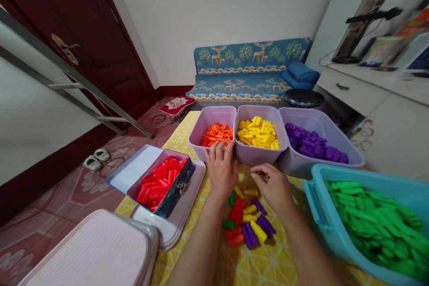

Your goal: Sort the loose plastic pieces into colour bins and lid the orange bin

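My left hand (221, 170) reaches to the near rim of the lilac bin of orange pieces (217, 133), fingers extended and slightly apart, nothing seen in them. To its right, my right hand (275, 187) hovers above the table by the bin of yellow pieces (257, 132). Its fingers are loosely bent, with a gap to the thumb and no piece visible there. Between my forearms lies a loose pile of small plastic cylinders: red pieces (237, 210), purple pieces (264, 224), yellow pieces (258, 231), green pieces (228, 224) and orange pieces (234, 236).
A lilac bin of purple pieces (313, 143) and a turquoise tub of green pieces (378, 228) stand right. An open tin of red pieces (162, 183) rests on a lid (187, 208) at left, behind a stacked pale lid (90, 250). A patterned sofa (248, 69) stands beyond the table.
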A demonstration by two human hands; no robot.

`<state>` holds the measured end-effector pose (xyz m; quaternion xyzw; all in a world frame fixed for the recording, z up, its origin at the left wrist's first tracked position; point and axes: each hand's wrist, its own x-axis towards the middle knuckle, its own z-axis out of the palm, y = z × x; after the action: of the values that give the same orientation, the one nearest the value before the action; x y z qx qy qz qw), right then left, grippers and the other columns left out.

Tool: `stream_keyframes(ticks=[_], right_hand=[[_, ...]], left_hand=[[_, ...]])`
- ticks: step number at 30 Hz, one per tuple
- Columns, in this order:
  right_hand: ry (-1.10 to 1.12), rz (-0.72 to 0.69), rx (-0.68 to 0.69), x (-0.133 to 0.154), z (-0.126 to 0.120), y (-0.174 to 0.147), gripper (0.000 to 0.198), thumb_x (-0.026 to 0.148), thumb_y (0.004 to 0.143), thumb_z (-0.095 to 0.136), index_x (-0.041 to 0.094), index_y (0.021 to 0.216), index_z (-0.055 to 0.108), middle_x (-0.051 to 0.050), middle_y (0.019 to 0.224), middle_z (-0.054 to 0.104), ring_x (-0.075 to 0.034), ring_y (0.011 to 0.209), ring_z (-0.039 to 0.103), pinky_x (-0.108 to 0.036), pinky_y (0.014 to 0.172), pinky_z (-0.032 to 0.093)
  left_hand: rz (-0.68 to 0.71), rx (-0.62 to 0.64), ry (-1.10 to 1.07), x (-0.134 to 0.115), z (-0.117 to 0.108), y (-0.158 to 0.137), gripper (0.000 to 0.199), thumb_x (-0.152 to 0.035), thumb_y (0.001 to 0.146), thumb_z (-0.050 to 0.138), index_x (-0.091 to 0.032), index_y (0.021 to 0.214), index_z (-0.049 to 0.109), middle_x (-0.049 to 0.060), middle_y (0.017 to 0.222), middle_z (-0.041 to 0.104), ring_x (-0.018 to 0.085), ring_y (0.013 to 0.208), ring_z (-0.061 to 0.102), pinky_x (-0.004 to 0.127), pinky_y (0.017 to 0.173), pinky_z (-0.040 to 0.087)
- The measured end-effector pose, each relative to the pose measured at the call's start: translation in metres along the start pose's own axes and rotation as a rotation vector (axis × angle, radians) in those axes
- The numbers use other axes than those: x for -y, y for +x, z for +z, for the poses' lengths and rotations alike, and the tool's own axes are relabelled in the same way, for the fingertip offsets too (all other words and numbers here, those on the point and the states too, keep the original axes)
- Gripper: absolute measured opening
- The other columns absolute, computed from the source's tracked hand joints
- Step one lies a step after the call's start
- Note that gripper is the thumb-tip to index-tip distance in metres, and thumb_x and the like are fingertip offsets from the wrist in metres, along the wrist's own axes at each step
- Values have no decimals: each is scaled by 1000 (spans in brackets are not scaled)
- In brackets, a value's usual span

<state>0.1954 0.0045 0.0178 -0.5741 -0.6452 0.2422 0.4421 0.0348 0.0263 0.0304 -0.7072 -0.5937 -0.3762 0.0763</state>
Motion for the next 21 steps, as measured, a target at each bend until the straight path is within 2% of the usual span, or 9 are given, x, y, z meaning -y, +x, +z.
stream_keyframes(ticks=[3, 5, 7, 11, 17, 21], right_hand=[[-283, -26, 237, -16, -2, -1, 11, 18, 68, 67, 22, 78, 70, -3, 82, 68, -19, 73, 62, -30, 66, 46], [-331, -5, 362, -23, -1, -3, 16, 16, 66, 68, 22, 81, 71, -3, 82, 69, -18, 70, 62, -27, 62, 43], [-336, -10, 419, -26, 4, -4, 18, 13, 68, 64, 22, 81, 72, -4, 83, 70, -19, 73, 64, -27, 64, 43], [-319, -15, 413, -29, 14, -6, 25, 6, 67, 58, 22, 80, 72, -5, 86, 73, -21, 84, 66, -29, 73, 45], [-238, 26, 368, -21, 12, -4, 18, 14, 73, 58, 21, 86, 69, -1, 73, 71, -16, 62, 62, -25, 57, 43], [151, 94, 318, 0, 2, -3, 16, 30, 78, 62, 18, 88, 68, -1, 72, 68, -15, 61, 62, -24, 52, 46]], left_hand=[[0, 8, 2, 0, -1, 0, 62, -19, 80, 61, -25, 140, 46, 10, 137, 51, 32, 133, 37, 59, 117, 15], [3, 13, 2, 0, -1, 0, 63, -19, 80, 62, -26, 140, 46, 10, 137, 51, 32, 133, 37, 60, 117, 15], [7, 15, 4, 0, -1, 0, 63, -19, 80, 61, -26, 141, 45, 10, 138, 50, 32, 133, 37, 60, 117, 15], [26, 39, 12, 2, -2, -1, 68, -19, 79, 62, -26, 144, 41, 11, 144, 45, 33, 137, 32, 61, 117, 13], [63, 65, 35, 6, -2, -2, 78, -18, 75, 63, -26, 147, 35, 10, 153, 35, 35, 143, 24, 62, 117, 9], [61, 65, 33, 6, -2, -2, 77, -18, 75, 62, -26, 147, 36, 10, 153, 35, 35, 143, 24, 62, 117, 9]])
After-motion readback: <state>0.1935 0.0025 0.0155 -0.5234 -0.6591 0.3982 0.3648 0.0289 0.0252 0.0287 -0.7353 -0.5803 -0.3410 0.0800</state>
